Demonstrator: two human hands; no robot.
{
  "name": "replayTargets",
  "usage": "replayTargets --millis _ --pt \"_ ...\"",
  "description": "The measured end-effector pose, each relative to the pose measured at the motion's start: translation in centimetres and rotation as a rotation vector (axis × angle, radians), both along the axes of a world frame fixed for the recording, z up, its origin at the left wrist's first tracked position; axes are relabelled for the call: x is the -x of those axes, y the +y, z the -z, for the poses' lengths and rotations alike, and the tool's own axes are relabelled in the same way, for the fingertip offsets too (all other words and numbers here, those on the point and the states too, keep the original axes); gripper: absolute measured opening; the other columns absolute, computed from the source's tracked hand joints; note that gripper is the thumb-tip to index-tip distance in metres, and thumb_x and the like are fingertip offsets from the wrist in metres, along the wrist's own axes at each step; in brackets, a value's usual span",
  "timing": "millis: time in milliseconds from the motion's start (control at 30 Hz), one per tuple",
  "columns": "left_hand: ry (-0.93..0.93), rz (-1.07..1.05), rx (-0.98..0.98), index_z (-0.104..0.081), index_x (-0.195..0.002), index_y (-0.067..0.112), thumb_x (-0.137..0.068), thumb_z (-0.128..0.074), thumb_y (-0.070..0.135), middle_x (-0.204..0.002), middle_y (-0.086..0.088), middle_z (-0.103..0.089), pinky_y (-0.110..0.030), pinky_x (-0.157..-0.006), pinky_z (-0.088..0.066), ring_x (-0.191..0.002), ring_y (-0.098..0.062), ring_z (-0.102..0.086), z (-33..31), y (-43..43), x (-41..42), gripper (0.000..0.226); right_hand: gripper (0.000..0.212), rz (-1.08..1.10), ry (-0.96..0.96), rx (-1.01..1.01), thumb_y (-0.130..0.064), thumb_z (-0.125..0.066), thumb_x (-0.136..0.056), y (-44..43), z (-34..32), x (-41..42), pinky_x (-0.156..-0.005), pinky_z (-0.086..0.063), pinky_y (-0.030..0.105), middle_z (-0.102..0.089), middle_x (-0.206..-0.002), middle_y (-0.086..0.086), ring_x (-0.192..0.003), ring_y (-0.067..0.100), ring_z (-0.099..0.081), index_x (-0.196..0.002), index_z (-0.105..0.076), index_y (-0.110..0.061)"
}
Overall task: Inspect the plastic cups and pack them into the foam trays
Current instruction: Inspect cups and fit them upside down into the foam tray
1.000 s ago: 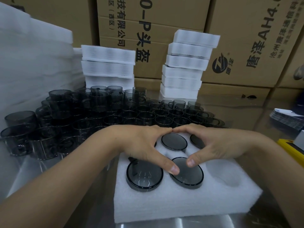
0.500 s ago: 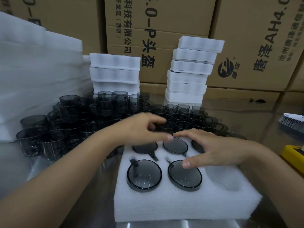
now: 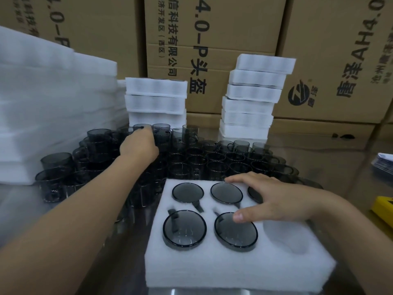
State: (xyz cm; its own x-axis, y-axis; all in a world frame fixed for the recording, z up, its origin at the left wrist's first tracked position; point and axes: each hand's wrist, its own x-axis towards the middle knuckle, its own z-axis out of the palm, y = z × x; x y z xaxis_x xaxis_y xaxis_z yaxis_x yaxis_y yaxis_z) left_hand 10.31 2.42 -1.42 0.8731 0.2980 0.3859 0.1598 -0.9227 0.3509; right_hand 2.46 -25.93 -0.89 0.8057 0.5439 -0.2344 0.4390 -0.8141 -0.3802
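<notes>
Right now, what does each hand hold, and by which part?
Right hand: nothing, it rests on the foam tray. Left hand is among loose cups; grip cannot be told.

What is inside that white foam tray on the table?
Four smoky grey plastic cups show clearly in the white foam tray pockets. A fifth cup, back right, is mostly covered by the right hand. The front-right pocket is empty.
</notes>
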Motion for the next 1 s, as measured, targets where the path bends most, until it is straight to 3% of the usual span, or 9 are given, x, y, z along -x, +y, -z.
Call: replayTargets --millis 133,300,467,567,667,767,900,1000 --pt "-0.021 -0.007 -0.018 -0.047 -0.127 0.006 -0.084 -0.053 -0.005 -0.109 -0.02 -0.058 -0.041 -0.072 -0.045 -0.098 -0.038 -0.056 0.0 0.7 0.2 0.044 0.094 0.001 -0.012 -0.013 -0.086 -0.052 -0.053 -0.1 0.2 -0.1 -0.111 -0.014 0.029 -0.02 -0.137 -0.032 -0.125 -0.004 -0.014 -0.137 -0.02 -0.059" --pt "-0.192 -0.012 0.009 -0.053 -0.122 0.007 -0.084 -0.053 -0.004 -0.113 -0.018 -0.059 -0.041 -0.07 -0.041 -0.104 -0.038 -0.053 -1.1 -0.6 1.8 0.039 0.097 -0.001 -0.025 -0.03 -0.093 -0.051 -0.048 -0.3 0.4 -0.4 -0.115 -0.015 0.033 -0.021 -0.143 -0.031 -0.131 -0.002 -0.015 -0.134 -0.021 -0.061" --pt "-0.494 0.264 0.056 -0.052 -0.125 0.019 -0.086 -0.059 0.004 -0.111 -0.004 -0.059 -0.033 -0.072 -0.038 -0.098 -0.022 -0.053 -2.2 -5.4 4.8 0.042 0.1 0.002 -0.045 -0.055 -0.09 -0.05 -0.047 -0.3 0.6 -0.6 -0.116 -0.014 0.034 -0.022 -0.142 -0.03 -0.131 -0.003 -0.015 -0.138 -0.024 -0.056" --pt "-0.566 0.431 0.049 -0.055 -0.125 0.021 -0.09 -0.059 0.012 -0.103 0.006 -0.053 -0.029 -0.081 -0.041 -0.094 -0.013 -0.049 -1.2 -8.4 6.0 0.036 0.101 0.023 -0.029 -0.165 -0.088 -0.05 -0.048 -0.2 0.5 -0.5 -0.108 -0.03 0.021 -0.037 -0.138 -0.028 -0.128 -0.006 -0.035 -0.139 -0.032 -0.048" --pt "-0.523 0.542 -0.041 -0.059 -0.122 0.017 -0.091 -0.057 0.014 -0.102 0.005 -0.053 -0.019 -0.08 -0.031 -0.096 -0.015 -0.048 0.4 -9.7 5.9 0.031 0.081 0.189 -0.011 -0.523 -0.083 -0.046 -0.05 0.0 0.5 -1.0 -0.084 -0.042 0.008 -0.064 -0.113 -0.022 -0.103 -0.009 -0.058 -0.119 -0.052 -0.041" --pt "-0.472 0.627 -0.011 -0.064 -0.113 0.015 -0.089 -0.06 0.011 -0.09 0.012 -0.046 -0.017 -0.078 -0.031 -0.087 -0.011 -0.044 1.0 -9.1 5.8 0.024 0.069 0.322 0.04 -0.791 -0.08 -0.047 -0.056 -0.3 0.6 -1.8 -0.09 -0.046 0.022 -0.074 -0.102 -0.01 -0.093 0.006 -0.069 -0.109 -0.055 -0.037" --pt "-0.332 0.754 0.0 -0.067 -0.107 0.016 -0.087 -0.064 0.011 -0.09 0.012 -0.052 -0.022 -0.079 -0.039 -0.084 -0.006 -0.044 1.4 -8.9 5.9 0.021 0.04 0.405 0.022 -0.868 -0.067 -0.053 -0.079 0.1 1.4 -2.1 -0.086 -0.05 0.029 -0.075 -0.094 -0.01 -0.085 0.009 -0.071 -0.102 -0.059 -0.036" --pt "-0.296 0.808 -0.011 -0.069 -0.105 0.016 -0.086 -0.064 0.009 -0.088 0.014 -0.05 -0.023 -0.078 -0.04 -0.082 -0.005 -0.044 1.5 -9.1 6.1 0.02 0.022 0.429 -0.044 -0.828 -0.053 -0.055 -0.089 0.7 1.7 -2.1 -0.082 -0.05 0.025 -0.075 -0.091 -0.01 -0.081 0.006 -0.071 -0.097 -0.065 -0.035"
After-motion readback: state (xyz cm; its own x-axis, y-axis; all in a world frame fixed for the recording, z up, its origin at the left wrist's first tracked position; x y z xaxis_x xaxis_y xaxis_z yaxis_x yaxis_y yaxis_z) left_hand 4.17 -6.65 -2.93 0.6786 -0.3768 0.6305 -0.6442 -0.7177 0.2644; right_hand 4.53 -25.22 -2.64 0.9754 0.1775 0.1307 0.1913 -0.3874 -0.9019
